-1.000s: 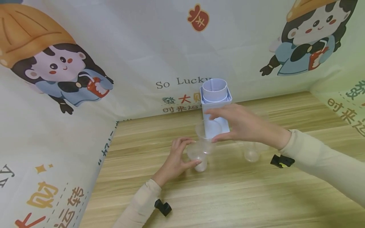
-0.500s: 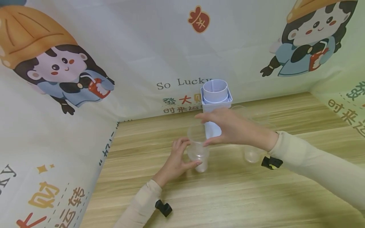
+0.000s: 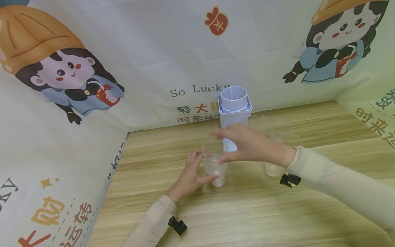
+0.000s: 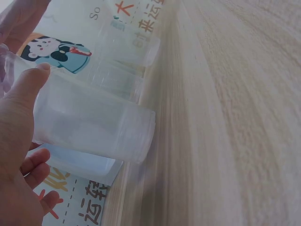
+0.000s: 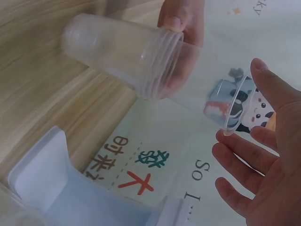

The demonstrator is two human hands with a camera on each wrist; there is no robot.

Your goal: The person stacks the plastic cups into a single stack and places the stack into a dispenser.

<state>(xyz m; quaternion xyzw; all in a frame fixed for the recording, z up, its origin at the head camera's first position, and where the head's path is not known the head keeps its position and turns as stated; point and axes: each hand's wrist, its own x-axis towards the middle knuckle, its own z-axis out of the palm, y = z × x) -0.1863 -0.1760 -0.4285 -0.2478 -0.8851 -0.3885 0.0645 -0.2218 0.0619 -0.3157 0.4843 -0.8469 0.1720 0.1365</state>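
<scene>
My left hand [image 3: 189, 176] holds a small stack of clear plastic cups [image 5: 117, 54] upright on the table, thumb and fingers around its upper part. Several rims show at the top of that stack in the right wrist view. Above it, my right hand [image 3: 251, 142] grips another clear plastic cup [image 5: 194, 77] by the rim, thumb on one side and fingers on the other. This cup's lower end sits inside the stack's mouth, while its upper part sticks out. In the left wrist view the stack [image 4: 94, 117] leans across, its base at the wooden tabletop.
Behind the right hand stands a pale blue-white box [image 3: 235, 113] with a round tube in its top, against the printed backdrop [image 3: 160, 61]. More clear cups [image 3: 273, 169] stand on the wooden table [image 3: 247, 212] to the right, partly hidden by the right forearm.
My right hand has moved left and down with its cup, from beside the stack to over it, and the cup has gone into the stack's mouth. My left hand has stayed in place.
</scene>
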